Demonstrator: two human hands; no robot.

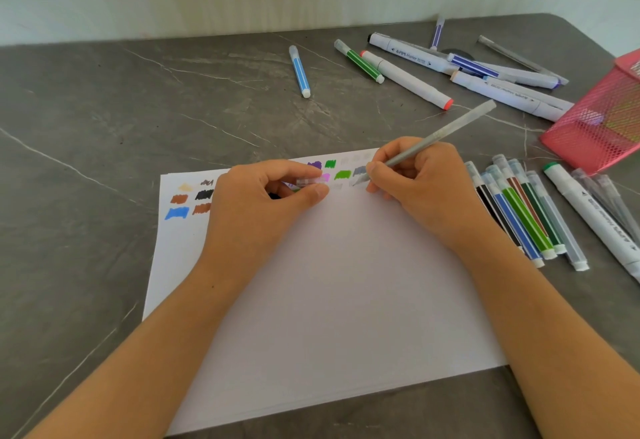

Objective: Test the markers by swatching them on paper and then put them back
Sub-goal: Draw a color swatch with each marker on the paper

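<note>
**Swatching step, head view.** My right hand (pixel 415 193) is clamped in a writing grip on the slim grey marker (pixel 446 130). The marker's tip touches the white sheet of paper (pixel 339 283) at the far right end of the swatch rows, just beside a pale grey patch (pixel 360 170). My left hand (pixel 256 206) rests on the sheet and pinches the small clear cap (pixel 311 181) between thumb and fingertips. The sheet lies near the middle of the grey marble-patterned bench (pixel 104 109).

**Technique, as I judge it.**
- I lay short back-and-forth strokes in the bare gap, clear of the neighbouring patches.
- Pale ink reads poorly on white, so the patch needs to be dense.
- The weight of my left hand stops the sheet from sliding.
- The cap sits close to the tip, ready for recapping at once.
- The marker then goes either to the row of capped markers (pixel 519 217) just right of the sheet or to the tipped pink wire-mesh basket (pixel 595 116) beyond it. I cannot tell which.

**Lettering.**
- The white twin-tip marker with a black end (pixel 412 54), far right, shows the word "Marker" after a blurred brand.
- The white marker with a green cap (pixel 588 217), near right, carries print too small to read.
- The paper bears colour patches only.
</note>
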